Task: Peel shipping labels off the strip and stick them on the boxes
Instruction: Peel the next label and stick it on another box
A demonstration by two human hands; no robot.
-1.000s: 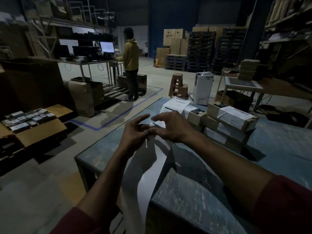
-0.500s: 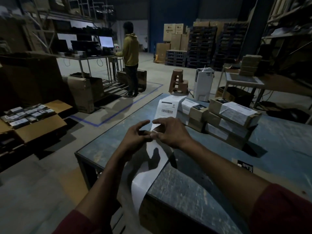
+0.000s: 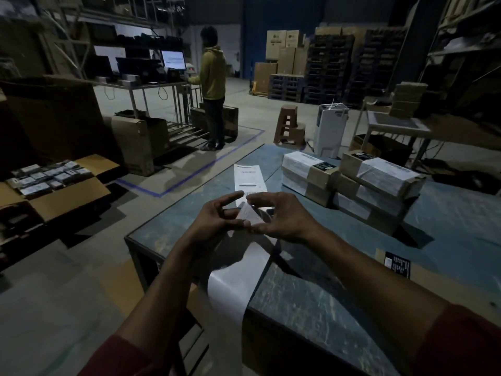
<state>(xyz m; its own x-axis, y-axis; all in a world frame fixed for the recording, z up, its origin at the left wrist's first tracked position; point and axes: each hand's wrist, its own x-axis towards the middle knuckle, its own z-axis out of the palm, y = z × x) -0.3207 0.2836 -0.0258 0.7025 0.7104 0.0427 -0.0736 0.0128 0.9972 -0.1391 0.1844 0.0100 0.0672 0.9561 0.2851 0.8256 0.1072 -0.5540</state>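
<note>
On the surface [image 3: 311, 299], the stacked boxes [image 3: 349, 183] at two o'clock already carry white labels, so much of the job looks done. The label strip [image 3: 235, 283] runs from the near edge at six o'clock up to twelve o'clock. At its middle, the left hand [image 3: 214, 221] and right hand [image 3: 276, 215] pinch a lifted label corner [image 3: 250, 215], so this label is not yet off.

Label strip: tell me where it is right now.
In the head view the label strip lies on the table near its left edge, left of the stacked boxes. It runs back between both hands and droops over the near edge.
</note>
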